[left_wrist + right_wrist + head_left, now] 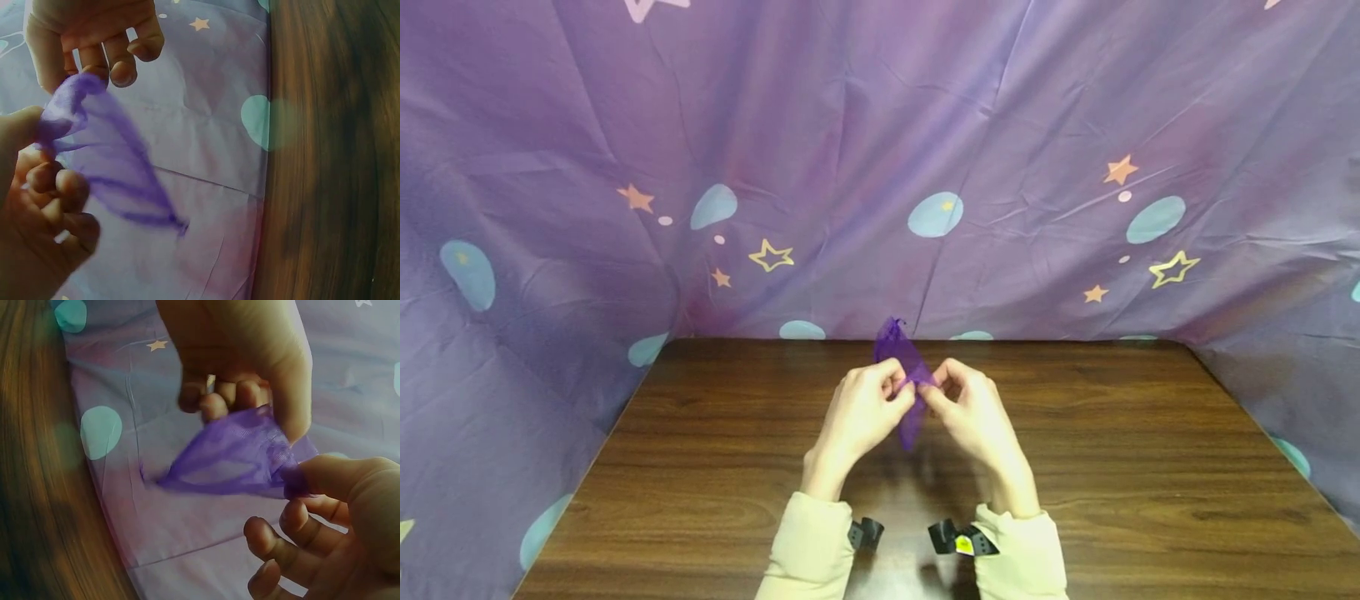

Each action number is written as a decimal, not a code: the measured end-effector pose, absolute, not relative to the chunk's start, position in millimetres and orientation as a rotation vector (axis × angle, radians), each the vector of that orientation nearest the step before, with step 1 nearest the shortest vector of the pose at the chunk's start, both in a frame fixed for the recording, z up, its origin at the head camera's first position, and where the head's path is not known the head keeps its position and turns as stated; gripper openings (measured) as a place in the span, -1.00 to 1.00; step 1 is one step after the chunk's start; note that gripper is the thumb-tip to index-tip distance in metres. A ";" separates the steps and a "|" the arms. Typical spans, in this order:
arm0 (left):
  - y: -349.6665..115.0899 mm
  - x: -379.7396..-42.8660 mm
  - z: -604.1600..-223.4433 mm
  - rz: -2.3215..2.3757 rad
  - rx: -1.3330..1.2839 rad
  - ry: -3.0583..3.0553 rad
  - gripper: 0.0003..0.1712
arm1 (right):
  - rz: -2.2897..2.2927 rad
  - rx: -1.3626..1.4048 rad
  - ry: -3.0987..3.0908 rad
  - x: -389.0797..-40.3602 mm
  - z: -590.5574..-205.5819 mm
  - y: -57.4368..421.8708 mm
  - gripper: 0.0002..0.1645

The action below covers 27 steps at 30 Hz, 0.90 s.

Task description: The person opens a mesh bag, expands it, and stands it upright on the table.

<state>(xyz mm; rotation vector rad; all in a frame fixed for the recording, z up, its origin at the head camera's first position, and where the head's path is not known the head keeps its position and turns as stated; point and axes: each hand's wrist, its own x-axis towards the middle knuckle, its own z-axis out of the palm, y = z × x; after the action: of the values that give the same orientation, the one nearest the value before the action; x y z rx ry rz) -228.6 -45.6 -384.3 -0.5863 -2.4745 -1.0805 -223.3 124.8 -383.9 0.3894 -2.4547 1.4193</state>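
A sheer purple piece of fabric (895, 343) hangs between my two hands over the table's far half. My left hand (859, 415) pinches its near part between thumb and fingers. Close beside it, thumb and fingers of my right hand (979, 417) pinch the same part. In the left wrist view the fabric (125, 162) spreads from the fingers and narrows to a dark, gathered tip. The right wrist view shows the fabric (219, 453) folded at the pinch, with a thin string-like end at its point. Another strip dangles below the hands in the head view.
A brown wood-grain table (715, 467) lies under the hands. Behind it and at both sides hangs a purple curtain (820, 167) printed with stars and blue ovals. Black wrist straps with cameras (964, 540) sit at the light sleeves (811, 542).
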 end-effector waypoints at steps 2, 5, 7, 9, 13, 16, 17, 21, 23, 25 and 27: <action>-45.9 -227.4 -385.7 -1.076 -0.595 -2.531 -0.77 | 1.429 0.378 -2.453 -222.4 -384.1 125.4 -0.78; -45.6 -226.6 -388.2 -1.049 -0.625 -2.613 -0.76 | 1.469 0.355 -2.449 -221.9 -384.8 126.7 -0.79; -45.0 -226.4 -388.6 -1.031 -0.650 -2.637 -0.74 | 1.482 0.350 -2.450 -222.2 -385.0 127.1 -0.79; -44.3 -226.7 -388.2 -1.019 -0.666 -2.634 -0.71 | 1.483 0.342 -2.453 -222.9 -385.1 127.2 -0.80; -43.5 -227.1 -385.9 -1.012 -0.665 -2.600 -0.71 | 1.487 0.341 -2.478 -224.0 -384.8 126.9 -0.88; -43.5 -228.1 -385.4 -1.008 -0.656 -2.571 -0.71 | 1.537 0.385 -2.496 -224.6 -385.4 126.9 -0.94; -43.5 -228.5 -385.5 -1.011 -0.652 -2.561 -0.71 | 1.559 0.404 -2.498 -224.8 -385.9 127.0 -0.94; -43.3 -229.6 -386.8 -1.029 -0.631 -2.521 -0.70 | 1.571 0.461 -2.501 -223.5 -385.2 128.1 -0.89; -43.1 -230.2 -387.3 -1.035 -0.625 -2.498 -0.68 | 1.545 0.461 -2.516 -222.9 -384.6 128.6 -0.88; -43.0 -230.7 -387.5 -1.036 -0.621 -2.478 -0.66 | 1.516 0.442 -2.532 -223.0 -384.3 128.6 -0.87; -43.2 -231.0 -387.5 -1.037 -0.626 -2.461 -0.64 | 1.502 0.423 -2.537 -223.4 -383.8 128.0 -0.85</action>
<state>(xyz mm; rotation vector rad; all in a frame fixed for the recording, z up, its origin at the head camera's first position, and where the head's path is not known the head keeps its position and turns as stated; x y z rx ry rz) -231.0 -43.2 -387.5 -0.6263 -2.4614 -1.0368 -223.4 128.0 -383.8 0.4225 -2.5370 1.5024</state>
